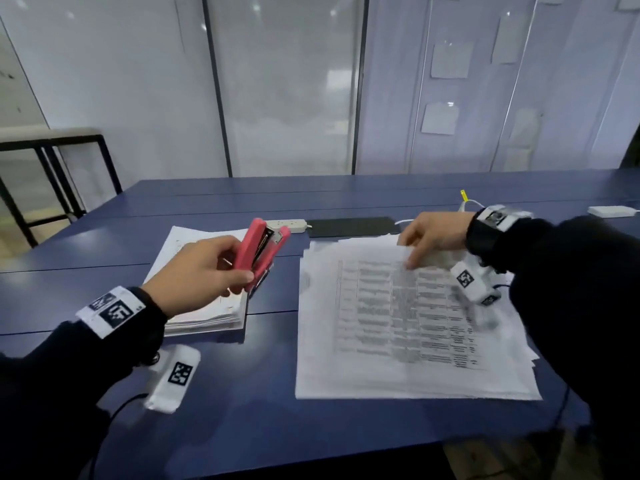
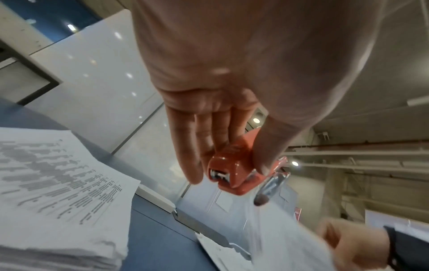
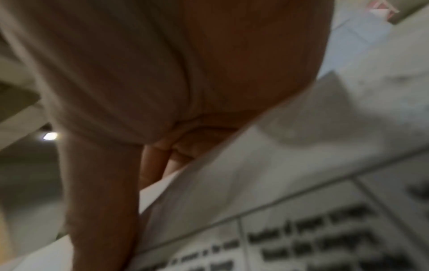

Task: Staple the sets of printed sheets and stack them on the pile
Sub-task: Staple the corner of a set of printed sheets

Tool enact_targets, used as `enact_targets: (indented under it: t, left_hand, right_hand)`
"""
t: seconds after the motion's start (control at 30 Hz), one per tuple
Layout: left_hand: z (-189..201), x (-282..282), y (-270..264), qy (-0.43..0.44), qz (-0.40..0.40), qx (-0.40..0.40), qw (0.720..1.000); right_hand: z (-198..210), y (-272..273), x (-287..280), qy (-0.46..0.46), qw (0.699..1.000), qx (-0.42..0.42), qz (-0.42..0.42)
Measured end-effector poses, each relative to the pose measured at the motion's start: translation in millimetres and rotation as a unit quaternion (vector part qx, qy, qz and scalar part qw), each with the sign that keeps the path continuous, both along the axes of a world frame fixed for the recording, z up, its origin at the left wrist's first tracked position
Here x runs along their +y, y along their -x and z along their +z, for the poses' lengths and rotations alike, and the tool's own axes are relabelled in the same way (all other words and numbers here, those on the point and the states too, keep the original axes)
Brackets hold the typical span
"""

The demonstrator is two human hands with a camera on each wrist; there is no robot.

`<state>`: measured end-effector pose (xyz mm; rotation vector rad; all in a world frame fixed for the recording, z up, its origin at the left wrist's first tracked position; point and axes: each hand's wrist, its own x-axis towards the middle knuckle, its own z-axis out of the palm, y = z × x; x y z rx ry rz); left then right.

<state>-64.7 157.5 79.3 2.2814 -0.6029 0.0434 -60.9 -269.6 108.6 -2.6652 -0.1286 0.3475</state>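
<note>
on my head view the left hand (image 1: pixel 201 271) is curled around the pink stapler (image 1: pixel 260 252), thumb on one side and fingers on the other, holding it up in the air over the far right corner of the stacked pile (image 1: pixel 204 306). the stapler's mouth gapes open and points away from me. from the left wrist camera i see the same left hand (image 2: pixel 232 91) with its fingers (image 2: pixel 185 146) and thumb wrapped round the stapler (image 2: pixel 232 174) from above, its hinged end facing the lens.

the pile sits on the blue tabletop (image 1: pixel 242 410) on my left, edges fairly square, a good many sheets deep. well apart from it, on my right, lie the loose printed sheets (image 1: pixel 398 334), fanned and uneven, the top one printed with a table of text.

the right hand (image 1: pixel 433 237) is at the far edge of those loose sheets, fingers bent down onto the top pages with a corner lifted under them; the picture is blurred there, so i cannot tell whether it pinches the paper or only presses it. the right wrist view shows only the palm (image 3: pixel 185 73) close above a raised printed sheet (image 3: pixel 301 201), too smeared to settle it.

behind the papers a white power strip (image 1: pixel 287 225), a dark phone (image 1: pixel 349 226) and a white cable (image 1: pixel 472 202) lie on the tabletop.
</note>
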Motion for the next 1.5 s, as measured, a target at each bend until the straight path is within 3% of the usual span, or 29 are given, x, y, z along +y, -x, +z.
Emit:
enact_targets:
  t: [0.13, 0.2, 0.33, 0.57, 0.73, 0.9, 1.03, 1.17, 1.3, 1.5]
  left_hand:
    - [-13, -5, -1, -0.029, 0.006, 0.011, 1.0]
    - [-24, -11, 2, -0.092, 0.003, 0.009, 0.996]
    - [-44, -34, 8, -0.142, -0.033, 0.049, 0.988]
    - [-61, -87, 5, -0.22, -0.086, 0.009, 0.972]
    - [-64, -117, 0, -0.278, -0.107, -0.011, 0.954]
    - [-68, -134, 2, -0.341, -0.122, -0.057, 0.93]
    - [-70, -138, 9, -0.414, -0.148, -0.14, 0.887]
    - [-69, -135, 11, -0.442, -0.178, -0.172, 0.862]
    - [-68, -128, 8, -0.447, -0.167, -0.115, 0.871]
    - [-68, -127, 7, -0.437, -0.198, -0.125, 0.869]
  right_hand:
    - [-50, -11, 53, 0.153, 0.988, -0.032, 0.005]
    - [-69, 0, 81, 0.124, 0.99, -0.061, 0.028]
    - [-98, 18, 111, 0.108, 0.985, 0.045, 0.126]
    - [-119, 22, 87, 0.096, 0.993, 0.025, 0.061]
    - [-146, 19, 63, -0.055, 0.996, 0.026, 0.073]
    - [-149, 25, 59, -0.216, 0.973, 0.027, 0.075]
    - [-147, 25, 58, -0.198, 0.978, 0.048, 0.049]
    - [-144, 25, 58, -0.168, 0.982, 0.057, 0.06]
    - [-143, 25, 59, -0.165, 0.982, 0.063, 0.062]
    - [-143, 25, 59, -0.156, 0.984, 0.056, 0.058]
